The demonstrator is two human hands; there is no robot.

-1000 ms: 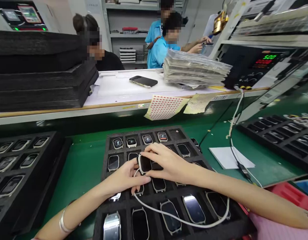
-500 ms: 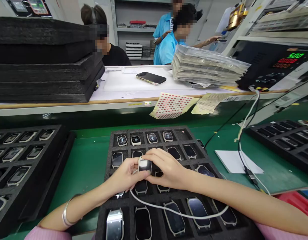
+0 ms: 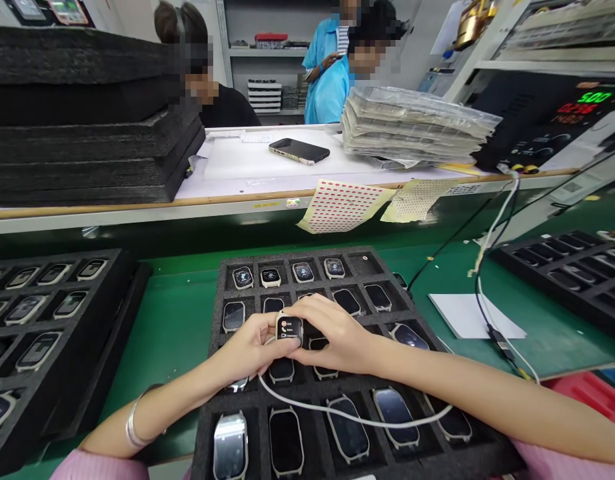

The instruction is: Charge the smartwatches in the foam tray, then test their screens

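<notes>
Gripping a smartwatch [image 3: 290,329] between both hands, raised just above the middle of a black foam tray [image 3: 203,433]. With left hand [image 3: 250,343], closed on its left side, thumb laid across the lower front. With right hand [image 3: 332,330], closed too, fingertips at the top edge, thumb near the lower right corner. Lit on the display: a short menu of icons and text, too small to read. Running from under the left hand: a white cable [image 3: 347,419], sagging over the tray's front pockets and passing beneath the right forearm; upper end hidden by fingers. Around the left wrist, a silver bangle [image 3: 130,423].

In the tray pockets, strapless watches [image 3: 286,441], mostly dark; in the back row, four with lit faces. To the left, a second tray [image 3: 102,320] of watches; to the far right, a third tray [image 3: 532,280]. Between, on the green bench, a white paper pad [image 3: 467,315]. On the shelf beyond, a smartphone [image 3: 300,151], a plastic-wrapped stack [image 3: 417,127] and a power supply [image 3: 517,127], reading 5.00 in green.
</notes>
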